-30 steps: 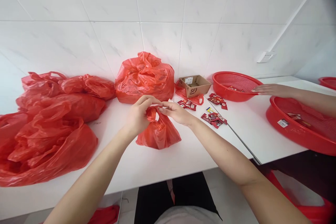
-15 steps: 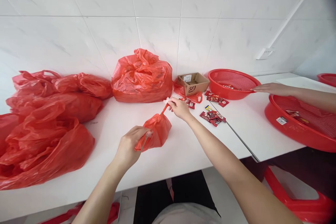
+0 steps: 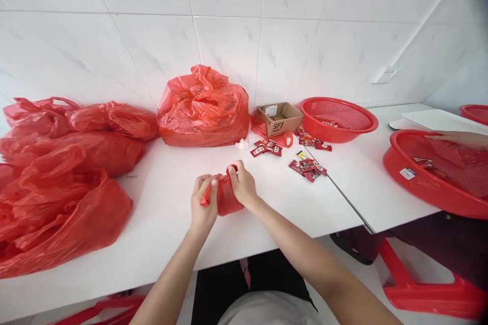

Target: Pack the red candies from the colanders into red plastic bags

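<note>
Between my hands, over the white table (image 3: pixel 163 223), is a small red plastic bag (image 3: pixel 227 199). My left hand (image 3: pixel 204 200) is closed on its left side, thumb on top. My right hand (image 3: pixel 243 183) pinches the bag's upper right part. What the bag contains cannot be made out. Just beyond my hands lies a crumpled white scrap (image 3: pixel 241 144). To its right are small dark-red packets (image 3: pixel 267 148), and a second pile of packets (image 3: pixel 308 166) with a yellow-and-blue one sits nearer the table joint.
Large filled red bags (image 3: pixel 64 203) crowd the left, with another bulging bag (image 3: pixel 203 106) against the wall. A cardboard box (image 3: pixel 280 119) stands beside a red basket (image 3: pixel 337 134). Another person's hand (image 3: pixel 463 138) reaches into a nearer basket (image 3: pixel 419 193). A red stool (image 3: pixel 419 289) is below.
My right hand has let go of the white scrap, now on the table, and come back to the small bag. My hands are closer together. The other person's hand has moved to the nearer basket.
</note>
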Tool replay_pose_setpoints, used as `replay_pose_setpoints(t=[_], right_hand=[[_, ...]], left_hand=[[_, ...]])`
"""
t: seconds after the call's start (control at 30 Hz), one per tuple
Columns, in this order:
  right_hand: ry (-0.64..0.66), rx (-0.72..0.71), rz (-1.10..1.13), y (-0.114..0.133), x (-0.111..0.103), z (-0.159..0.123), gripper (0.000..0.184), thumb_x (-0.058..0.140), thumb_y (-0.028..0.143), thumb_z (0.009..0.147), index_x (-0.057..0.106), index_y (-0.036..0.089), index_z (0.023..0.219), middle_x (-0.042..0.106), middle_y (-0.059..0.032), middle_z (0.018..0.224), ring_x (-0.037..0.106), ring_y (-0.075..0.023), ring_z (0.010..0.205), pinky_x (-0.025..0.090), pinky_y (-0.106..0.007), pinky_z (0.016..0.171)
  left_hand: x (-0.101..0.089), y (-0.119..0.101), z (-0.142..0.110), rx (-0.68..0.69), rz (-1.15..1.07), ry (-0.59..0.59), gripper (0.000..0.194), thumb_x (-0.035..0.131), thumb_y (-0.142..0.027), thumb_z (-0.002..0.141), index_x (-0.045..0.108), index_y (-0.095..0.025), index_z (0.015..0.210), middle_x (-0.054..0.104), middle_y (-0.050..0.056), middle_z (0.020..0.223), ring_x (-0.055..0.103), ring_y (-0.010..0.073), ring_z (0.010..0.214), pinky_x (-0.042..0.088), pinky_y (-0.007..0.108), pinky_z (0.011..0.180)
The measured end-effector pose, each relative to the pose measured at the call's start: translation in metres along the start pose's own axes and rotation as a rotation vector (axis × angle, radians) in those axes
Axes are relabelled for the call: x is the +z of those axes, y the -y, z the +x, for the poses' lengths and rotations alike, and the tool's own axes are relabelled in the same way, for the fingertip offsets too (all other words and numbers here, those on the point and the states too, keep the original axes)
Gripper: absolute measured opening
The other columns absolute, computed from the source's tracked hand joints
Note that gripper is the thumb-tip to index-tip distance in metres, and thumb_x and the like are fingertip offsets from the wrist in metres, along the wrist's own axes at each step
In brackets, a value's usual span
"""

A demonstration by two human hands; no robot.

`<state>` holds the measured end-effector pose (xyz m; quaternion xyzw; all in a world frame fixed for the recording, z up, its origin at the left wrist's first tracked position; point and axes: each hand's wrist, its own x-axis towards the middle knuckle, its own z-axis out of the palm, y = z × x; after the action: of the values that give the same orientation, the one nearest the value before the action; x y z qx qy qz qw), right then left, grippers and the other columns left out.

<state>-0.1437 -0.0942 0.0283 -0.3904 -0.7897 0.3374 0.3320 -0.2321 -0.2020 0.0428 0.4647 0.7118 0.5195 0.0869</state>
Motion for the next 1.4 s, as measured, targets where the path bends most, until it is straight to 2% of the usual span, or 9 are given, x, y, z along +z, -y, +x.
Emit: replay_pose_setpoints(t=[0.13,0.27,0.43,0.6,0.8,1.07,1.17,1.27,1.4], right_hand=[[0.041,-0.04,-0.074,-0.01,0.006,-0.005,0.021,0.031,0.037,0.099,0.048,0.025,0.094,0.065,0.0013,0.085,0.06,-0.0172,0.071,0.04,-0.027,0.067],[0.069,-0.077,-0.163,-0.017,0.001,-0.001,0.015,0.037,0.031,0.097,0.049,0.024,0.091,0.066,-0.0002,0.088,0.06,-0.0173,0.077,0.039,-0.026,0.068],[0.07,-0.109,-0.285,-0.021,0.005,-0.013,0.018,0.037,0.031,0.099,0.052,0.022,0.096,0.065,-0.0042,0.098,0.06,-0.0181,0.078,0.037,-0.026,0.064],[0.06,-0.137,-0.369,-0.023,0.012,-0.024,0.027,0.03,0.034,0.101,0.054,0.021,0.101,0.063,-0.0081,0.103,0.06,-0.0194,0.079,0.033,-0.028,0.059],[0.051,-0.122,-0.386,-0.024,0.013,-0.022,0.026,0.031,0.033,0.101,0.054,0.021,0.101,0.063,-0.007,0.1,0.06,-0.0184,0.077,0.033,-0.027,0.06],[0.115,-0.057,-0.33,-0.021,0.016,-0.009,0.02,0.038,0.031,0.098,0.055,0.021,0.101,0.065,-0.0085,0.102,0.061,-0.0182,0.076,0.035,-0.027,0.062],[0.184,-0.028,-0.245,-0.029,0.005,0.014,0.015,0.048,0.032,0.094,0.057,0.021,0.09,0.068,-0.0036,0.091,0.062,-0.0162,0.075,0.039,-0.025,0.063],[0.196,0.046,-0.159,-0.046,-0.014,0.042,0.023,0.041,0.034,0.096,0.056,0.021,0.085,0.068,0.0004,0.079,0.062,-0.0122,0.068,0.041,-0.022,0.062],[0.16,0.151,-0.133,-0.071,-0.029,0.063,0.019,0.048,0.032,0.092,0.055,0.021,0.079,0.067,0.0023,0.072,0.061,-0.0113,0.062,0.04,-0.021,0.06]], left_hand=[[0.007,0.021,-0.004,-0.009,0.097,0.063,0.041,0.036,-0.046,0.097,0.068,-0.025,0.112,0.066,0.007,0.1,0.065,0.0211,0.091,0.05,0.033,0.08],[0.005,0.036,-0.007,0.016,0.186,0.148,0.039,0.037,-0.044,0.098,0.068,-0.026,0.111,0.07,0.005,0.105,0.065,0.0202,0.089,0.049,0.03,0.076],[0.008,0.046,-0.014,0.05,0.303,0.197,0.039,0.033,-0.041,0.098,0.067,-0.028,0.111,0.07,0.003,0.096,0.063,0.0174,0.073,0.045,0.028,0.063],[0.013,0.051,-0.018,0.074,0.377,0.236,0.037,0.035,-0.034,0.096,0.063,-0.028,0.12,0.07,0.005,0.106,0.063,0.0186,0.074,0.043,0.028,0.062],[0.013,0.048,-0.016,0.047,0.429,0.291,0.038,0.039,-0.023,0.092,0.063,-0.029,0.12,0.07,0.005,0.112,0.063,0.0197,0.073,0.041,0.029,0.059],[0.016,0.044,-0.007,-0.057,0.403,0.333,0.038,0.042,-0.022,0.089,0.063,-0.032,0.119,0.072,0.004,0.092,0.064,0.0213,0.07,0.043,0.03,0.061],[0.005,0.043,0.0,-0.067,0.309,0.349,0.032,0.04,-0.034,0.093,0.065,-0.03,0.112,0.071,0.004,0.089,0.066,0.0225,0.079,0.049,0.031,0.069],[-0.016,0.039,0.0,-0.041,0.207,0.328,0.039,0.032,-0.044,0.097,0.065,-0.024,0.104,0.069,0.007,0.1,0.064,0.0221,0.094,0.05,0.032,0.084],[-0.039,0.028,-0.017,0.025,0.141,0.417,0.036,0.038,-0.043,0.096,0.061,-0.022,0.077,0.065,0.005,0.086,0.061,0.0207,0.081,0.049,0.033,0.079]])
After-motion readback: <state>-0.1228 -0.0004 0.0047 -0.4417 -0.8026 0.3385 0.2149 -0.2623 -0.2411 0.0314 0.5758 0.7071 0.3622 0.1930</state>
